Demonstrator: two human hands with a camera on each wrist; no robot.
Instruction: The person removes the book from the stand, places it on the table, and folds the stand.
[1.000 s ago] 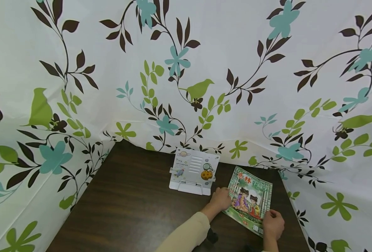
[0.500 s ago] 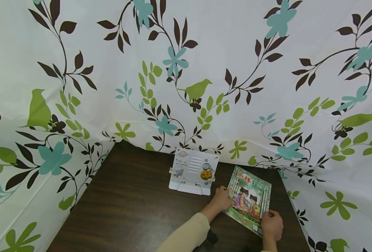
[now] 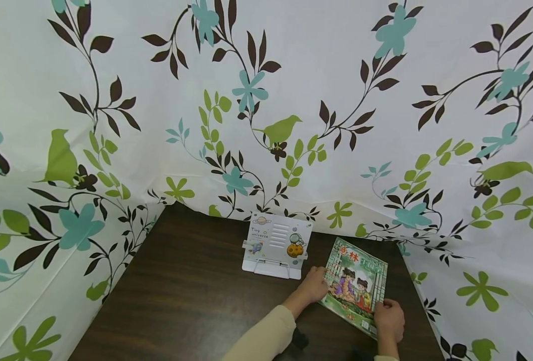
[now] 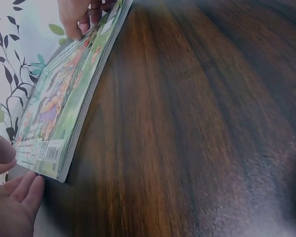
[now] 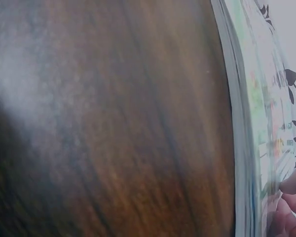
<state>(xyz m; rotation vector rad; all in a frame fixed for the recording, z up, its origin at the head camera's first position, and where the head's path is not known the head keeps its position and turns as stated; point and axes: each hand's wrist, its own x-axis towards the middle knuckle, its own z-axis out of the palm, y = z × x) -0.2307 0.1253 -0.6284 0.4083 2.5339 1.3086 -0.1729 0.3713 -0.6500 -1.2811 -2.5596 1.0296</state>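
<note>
A magazine (image 3: 354,288) with a green illustrated cover, showing two figures and large red characters, lies at the right of the dark wooden table. Its layered page edges show in both wrist views. On its left edge my left hand (image 3: 313,285) grips, thumb over the cover side and fingers at the edge in the left wrist view (image 4: 19,197). My right hand (image 3: 390,321) pinches the opposite edge near the lower right corner, its thumb (image 5: 293,181) on the cover in the right wrist view.
A white book stand (image 3: 277,245) with space drawings and the words "Tiny universe" stands at the back, left of the magazine. Dark tabletop (image 3: 181,296) spreads to the left. A curtain (image 3: 266,125) printed with leaves and birds hangs behind and along the sides.
</note>
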